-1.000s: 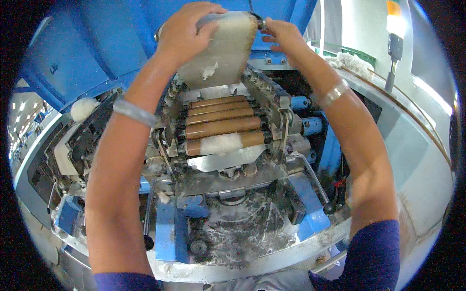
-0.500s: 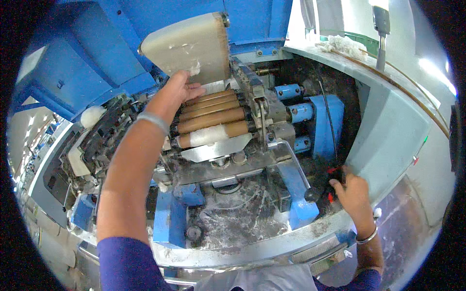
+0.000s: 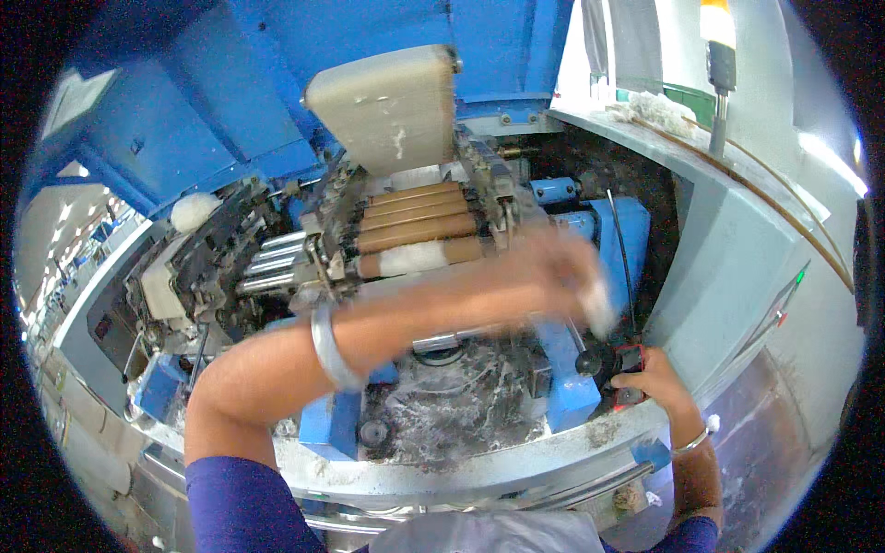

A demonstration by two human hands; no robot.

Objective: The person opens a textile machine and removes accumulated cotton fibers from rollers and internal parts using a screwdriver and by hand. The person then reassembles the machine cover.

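My left arm reaches across the machine to the right. My left hand (image 3: 560, 267) is smeared by motion, with a white tuft of cotton fibre (image 3: 601, 311) at its fingertips. At the right, my right hand (image 3: 660, 380) is closed around a black-and-red device (image 3: 631, 361); its exact kind is unclear. Beside it is a black ball knob (image 3: 588, 362) on a bent metal lever. Behind my left forearm lie several brown rollers (image 3: 417, 219), the nearest wrapped with a white fibre band (image 3: 415, 257). A tilted cream belt unit (image 3: 387, 106) stands above them.
A blue raised cover (image 3: 369, 37) rises at the back. To the left are bare metal rollers (image 3: 277, 263) and a white fibre ball (image 3: 194, 212). Blue brackets (image 3: 570, 387) and a dusty bed (image 3: 452, 405) lie in front. A grey side panel (image 3: 737, 249) flanks the right.
My left hand has swung from the cream belt unit across to the right, with white fibre at its fingertips. My right hand stays at the black-and-red device. The view has shifted slightly.
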